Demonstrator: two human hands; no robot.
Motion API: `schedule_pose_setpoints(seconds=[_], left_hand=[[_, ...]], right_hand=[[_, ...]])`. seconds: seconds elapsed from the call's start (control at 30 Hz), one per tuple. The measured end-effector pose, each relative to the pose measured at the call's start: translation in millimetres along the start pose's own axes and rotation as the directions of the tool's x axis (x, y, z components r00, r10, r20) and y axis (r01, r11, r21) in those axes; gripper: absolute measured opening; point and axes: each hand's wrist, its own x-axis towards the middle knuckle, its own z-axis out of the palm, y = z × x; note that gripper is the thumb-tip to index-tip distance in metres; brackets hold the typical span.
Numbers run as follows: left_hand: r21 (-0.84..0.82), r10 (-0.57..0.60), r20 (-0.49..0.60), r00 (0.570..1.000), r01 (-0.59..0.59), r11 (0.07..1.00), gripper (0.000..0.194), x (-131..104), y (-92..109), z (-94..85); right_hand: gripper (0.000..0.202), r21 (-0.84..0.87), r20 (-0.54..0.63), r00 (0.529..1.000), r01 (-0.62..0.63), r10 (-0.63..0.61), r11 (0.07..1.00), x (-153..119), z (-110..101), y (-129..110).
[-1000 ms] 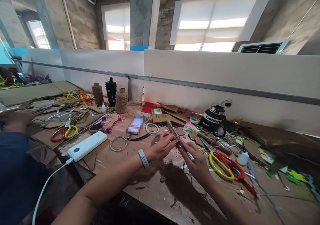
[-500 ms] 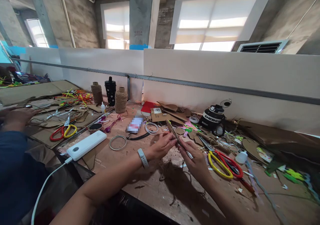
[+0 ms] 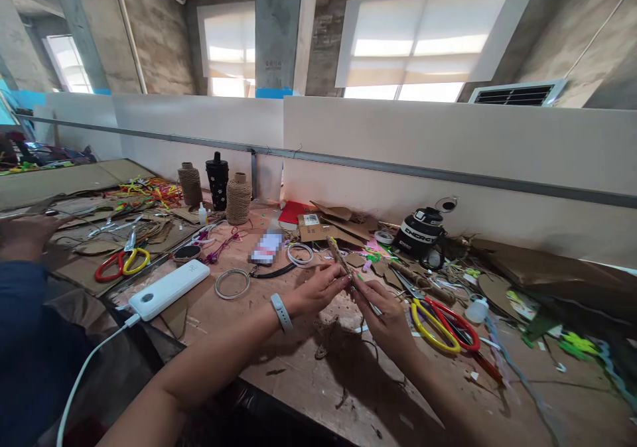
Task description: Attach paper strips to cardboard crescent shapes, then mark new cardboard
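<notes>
Over the table, my left hand (image 3: 321, 290) and my right hand (image 3: 384, 314) meet around a thin, flat brown strip (image 3: 338, 253) that points away from me. Left fingers pinch it from one side, while right fingers close on its near end. Something pale shows under the right fingers, too small to name. What the strip is made of cannot be made out. Below the hands lies a tangle of brown cord (image 3: 324, 338). Close to my right hand rest large scissors (image 3: 438, 327) with one red and one yellow handle.
A white power bank (image 3: 169, 290) with a cable lies left, near other red-and-yellow scissors (image 3: 122, 264). Twine spools (image 3: 239, 198), a black bottle (image 3: 421, 231), a phone (image 3: 266, 247), a metal ring (image 3: 232, 284) and cardboard scraps (image 3: 323, 231) surround the hands. A co-worker's arm (image 3: 22, 248) is far left.
The whole view has shifted slightly, so things sit a little further left. Both hands keep hold of the strip with only small finger movement.
</notes>
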Motion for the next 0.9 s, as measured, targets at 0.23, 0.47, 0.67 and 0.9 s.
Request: schedule_pose_setpoints(seconds=[0.23,0.47,0.67,0.9], left_hand=[[-0.026,-0.012,-0.009,1.000,0.011,1.000,0.025,-0.9,1.0,-0.5],[-0.170,-0.018,-0.080,0.997,0.004,0.986,0.043,0.6,-2.7,2.0],[-0.202,-0.029,-0.160,0.987,-0.004,0.979,0.043,-2.4,1.3,2.7],[-0.327,-0.042,-0.184,0.982,-0.021,0.945,0.045,-1.2,-1.7,6.2]], right_hand=[[0.033,0.034,0.003,1.000,-0.011,0.011,0.999,0.4,1.7,-3.2],[0.033,0.079,-0.004,0.999,-0.048,0.048,0.996,-1.6,7.7,-7.5],[0.032,0.112,0.032,0.999,-0.041,0.037,0.993,-2.4,9.6,-9.5],[0.035,0.188,0.017,0.994,-0.108,0.106,0.976,-8.8,15.9,-2.3]])
